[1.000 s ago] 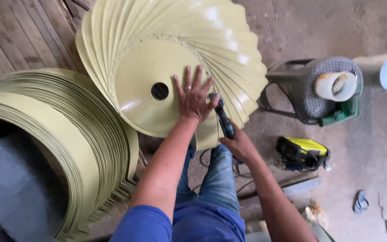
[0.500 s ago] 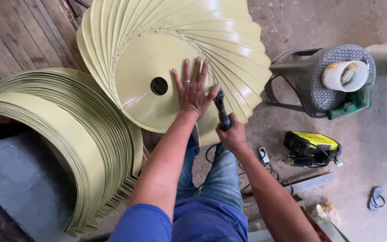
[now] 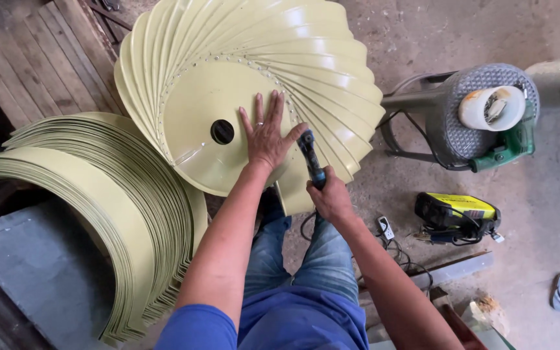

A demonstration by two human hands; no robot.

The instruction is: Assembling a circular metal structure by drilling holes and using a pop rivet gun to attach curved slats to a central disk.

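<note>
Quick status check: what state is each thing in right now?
left hand: open, flat on the disc
right hand: closed on the hand tool
hand tool: tip at the disc's edge
disc: tilted, blades fanned around it
stacked blades: unattached, on edge

Tool tip (image 3: 304,139) behind the left hand's (image 3: 268,133) thumb, perhaps touching the disc (image 3: 192,113); blade stack (image 3: 85,194) cut off at left.
</note>
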